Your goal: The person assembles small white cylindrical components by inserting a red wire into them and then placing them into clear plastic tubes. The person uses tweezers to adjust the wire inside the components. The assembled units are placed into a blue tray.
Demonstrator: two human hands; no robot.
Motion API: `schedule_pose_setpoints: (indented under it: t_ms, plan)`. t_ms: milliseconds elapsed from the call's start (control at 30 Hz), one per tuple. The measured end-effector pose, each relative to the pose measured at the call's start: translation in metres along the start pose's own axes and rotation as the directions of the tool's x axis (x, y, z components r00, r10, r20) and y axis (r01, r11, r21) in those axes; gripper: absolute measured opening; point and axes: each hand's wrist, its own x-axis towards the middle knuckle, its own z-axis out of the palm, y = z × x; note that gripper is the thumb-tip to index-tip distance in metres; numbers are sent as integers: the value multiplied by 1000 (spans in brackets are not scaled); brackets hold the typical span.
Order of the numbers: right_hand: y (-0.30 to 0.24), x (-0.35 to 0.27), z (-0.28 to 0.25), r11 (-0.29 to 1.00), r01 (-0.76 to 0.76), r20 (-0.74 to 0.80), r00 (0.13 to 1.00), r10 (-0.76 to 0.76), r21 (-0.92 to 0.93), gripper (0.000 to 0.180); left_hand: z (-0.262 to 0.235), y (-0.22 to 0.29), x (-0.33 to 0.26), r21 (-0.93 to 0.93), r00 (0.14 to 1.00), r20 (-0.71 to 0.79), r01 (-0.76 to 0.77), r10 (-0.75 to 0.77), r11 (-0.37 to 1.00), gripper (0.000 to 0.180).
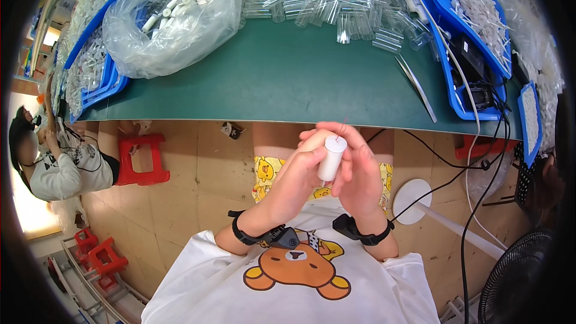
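In front of my body, just off the table's near edge, I hold a small white cylinder between both hands. It stands slightly tilted, its round lid on top and a thin pale stem at its lower end. A fine red wire sticks out of the lid. My left hand grips the cylinder from the left, thumb against its upper side. Around its right side curl the fingers of my right hand, seemingly touching it. Part of the fingers behind the cylinder is hidden.
On the green table lie tweezers, a heap of clear tubes and a plastic bag of white cylinders. Blue bins flank both sides. Cables hang at right near a black fan. A person sits left near a red stool.
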Motion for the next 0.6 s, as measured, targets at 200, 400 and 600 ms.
schedule_pose_setpoints:
  t_ms: [200, 400, 600]
  plan:
    - [-7, 0, -7, 961, 161, -74, 981, -182, -226, 45, -9, -12, -2, 49, 999, -29, -35, 37, 998, 30]
    - [-13, 2, -17, 878, 246, -19, 960, -278, -411, 50, -17, -12, -5, 48, 999, 22, -27, 26, 998, 32]
    - [-17, 4, -20, 700, 258, 70, 956, -285, -666, 50, -25, -21, -9, 98, 1000, 22, -5, 3, 995, 31]
